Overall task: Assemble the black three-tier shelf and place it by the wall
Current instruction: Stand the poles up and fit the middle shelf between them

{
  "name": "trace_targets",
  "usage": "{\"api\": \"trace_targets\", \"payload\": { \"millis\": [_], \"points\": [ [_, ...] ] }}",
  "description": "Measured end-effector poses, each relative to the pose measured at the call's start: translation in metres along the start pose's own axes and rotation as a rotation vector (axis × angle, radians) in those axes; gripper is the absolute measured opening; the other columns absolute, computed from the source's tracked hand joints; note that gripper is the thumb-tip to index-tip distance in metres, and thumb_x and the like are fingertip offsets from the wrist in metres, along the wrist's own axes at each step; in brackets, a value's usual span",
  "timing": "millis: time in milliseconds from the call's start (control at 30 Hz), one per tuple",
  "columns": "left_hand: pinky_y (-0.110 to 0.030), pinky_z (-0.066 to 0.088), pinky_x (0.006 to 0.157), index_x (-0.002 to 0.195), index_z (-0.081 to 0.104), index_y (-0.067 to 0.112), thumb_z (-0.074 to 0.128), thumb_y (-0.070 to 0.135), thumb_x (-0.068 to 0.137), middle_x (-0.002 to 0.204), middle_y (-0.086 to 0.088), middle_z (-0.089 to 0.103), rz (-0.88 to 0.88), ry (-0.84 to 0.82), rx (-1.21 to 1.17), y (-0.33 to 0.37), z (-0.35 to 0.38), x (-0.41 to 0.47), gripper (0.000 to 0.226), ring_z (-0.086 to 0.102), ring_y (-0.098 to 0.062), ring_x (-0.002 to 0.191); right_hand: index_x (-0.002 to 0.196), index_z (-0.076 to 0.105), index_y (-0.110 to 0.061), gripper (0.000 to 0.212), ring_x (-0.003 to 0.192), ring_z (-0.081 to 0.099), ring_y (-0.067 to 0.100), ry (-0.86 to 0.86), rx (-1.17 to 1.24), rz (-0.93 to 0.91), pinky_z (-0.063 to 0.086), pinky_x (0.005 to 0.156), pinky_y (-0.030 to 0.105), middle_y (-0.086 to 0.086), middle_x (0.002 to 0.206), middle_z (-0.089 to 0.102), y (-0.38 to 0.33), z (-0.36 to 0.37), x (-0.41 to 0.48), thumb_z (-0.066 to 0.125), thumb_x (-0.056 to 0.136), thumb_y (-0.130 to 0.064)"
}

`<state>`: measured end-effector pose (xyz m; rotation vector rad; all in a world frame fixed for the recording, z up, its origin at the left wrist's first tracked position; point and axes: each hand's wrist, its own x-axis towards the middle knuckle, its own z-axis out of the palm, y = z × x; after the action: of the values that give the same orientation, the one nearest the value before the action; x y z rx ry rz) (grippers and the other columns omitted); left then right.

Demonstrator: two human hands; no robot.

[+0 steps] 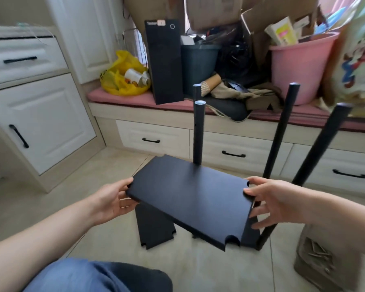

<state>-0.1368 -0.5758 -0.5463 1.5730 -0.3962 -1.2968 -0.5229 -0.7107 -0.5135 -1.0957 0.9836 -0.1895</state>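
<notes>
1. While a person's two hands hold it off the tiled floor, a black shelf board hangs tilted, near-right corner lowest.
2. Left hand grips the board's left short edge: thumb on top by a corner notch, fingers curled underneath.
3. Right hand pinches the right short edge, w/ thumb pressed on top and the other fingers spread apart under & beside the edge (slightly blurred).
4. Four black poles rise behind and to the right of the held board: two close together at centre, two at right, the nearest leaning most.
5. Second board, also black w/ notched corners, lies flat on the floor beneath the held one. Another dark panel shows at the foot of the right-hand poles, mostly hidden.
6. Bkgd: a bench w/ pink cushion and drawers below. On it sit a yellow bag, a tall black box, a pink bucket and piled cardboard.
7. White cabinet stands at left. A carton at right holds what look like screws. A knee in blue jeans fills the bottom edge.
</notes>
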Motion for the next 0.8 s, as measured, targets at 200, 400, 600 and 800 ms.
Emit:
{"api": "trace_targets", "payload": {
  "millis": [200,400,600,800],
  "points": [
    [-0.022,0.053,0.048,0.098,0.068,0.017,0.073,0.042,0.085,0.074,-0.001,0.069,0.035,-0.117,0.076,0.013,0.025,-0.018,0.029,0.066,-0.014,0.056,0.12,0.063,-0.017,0.031,0.087,0.07,0.034,0.118,0.068,-0.014,0.057,0.079,0.051,0.017,0.112,0.071,0.007,-0.019,-0.018,0.07,0.09,-0.016],
    [-0.034,0.062,0.066,0.107,0.063,0.014,0.076,0.037,0.077,0.098,-0.007,0.07,0.124,-0.258,0.165,0.011,0.042,-0.028,0.04,0.073,-0.027,0.074,0.105,0.065,-0.003,0.022,0.069,0.074,0.025,0.322,0.254,0.014,0.061,0.064,0.034,0.017,0.092,0.075,0.008,-0.033,-0.034,0.071,0.084,-0.006],
    [-0.04,0.062,0.068,0.122,0.058,0.003,0.079,0.029,0.074,0.105,-0.016,0.073,0.115,-0.305,0.2,0.007,0.061,-0.041,0.058,0.074,-0.038,0.089,0.114,0.066,-0.013,0.034,0.074,0.075,0.027,0.302,0.125,-0.032,0.059,0.059,0.035,0.011,0.095,0.077,0.017,-0.031,-0.047,0.068,0.085,0.003],
    [-0.048,0.062,0.077,0.113,0.056,0.01,0.082,0.028,0.074,0.113,-0.02,0.074,0.189,-0.345,0.2,0.01,0.076,-0.05,0.05,0.074,-0.037,0.098,0.118,0.062,-0.024,0.043,0.096,0.071,0.032,0.369,0.086,-0.179,0.058,0.066,0.04,0.008,0.114,0.072,0.016,-0.031,-0.064,0.07,0.085,0.002]
  ]
}}
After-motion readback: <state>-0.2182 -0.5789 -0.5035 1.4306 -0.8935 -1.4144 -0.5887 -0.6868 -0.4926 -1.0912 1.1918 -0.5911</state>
